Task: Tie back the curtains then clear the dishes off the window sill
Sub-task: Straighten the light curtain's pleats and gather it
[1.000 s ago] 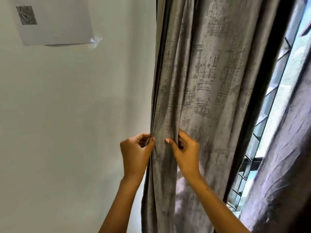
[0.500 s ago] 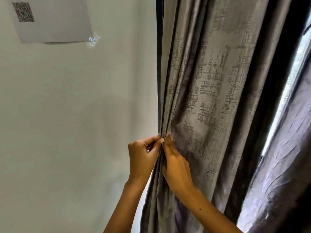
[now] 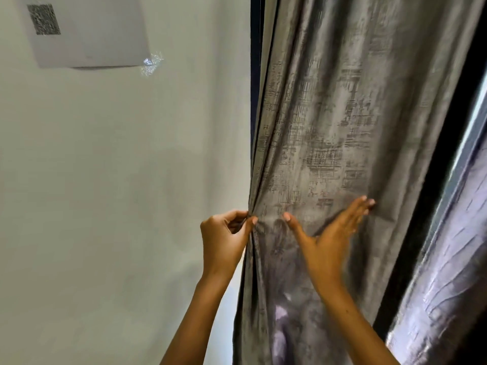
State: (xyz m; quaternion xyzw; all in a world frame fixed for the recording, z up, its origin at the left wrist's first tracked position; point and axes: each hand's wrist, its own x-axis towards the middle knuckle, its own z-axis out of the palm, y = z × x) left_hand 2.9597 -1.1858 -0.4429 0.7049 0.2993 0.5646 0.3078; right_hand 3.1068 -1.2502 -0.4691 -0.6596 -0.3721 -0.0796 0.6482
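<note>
Wall point(image 3: 105, 180), pale and bare but for a sheet of paper point(image 3: 89, 30) with a printed code square high in its upper left corner, fills the left half of the head view. Against the wall's right edge hangs the grey curtain point(image 3: 342, 127), gathered into folds. A second curtain point(image 3: 448, 259) hangs at the right edge of the view, with a thin strip of bright window point(image 3: 471, 133) between the two. No sill or dishes can be seen from here.

The right hand point(image 3: 329, 241) lies flat against the grey curtain, fingers straight and spread, gripping nothing. The left hand point(image 3: 224, 241) pinches the curtain's wall-side edge between thumb and curled fingers.

I judge the gathering only partly done, and the risks follow from that. Only a thin edge is pinched, so the heavy, slick-looking cloth could slip out and the folds fall open across the window. A flat palm pushes but cannot bunch, and loose folds may escape on the window side. No tie-back or hook is visible. If one sits behind the cloth, finding it may mean freeing one hand, and the bundle could spread.
</note>
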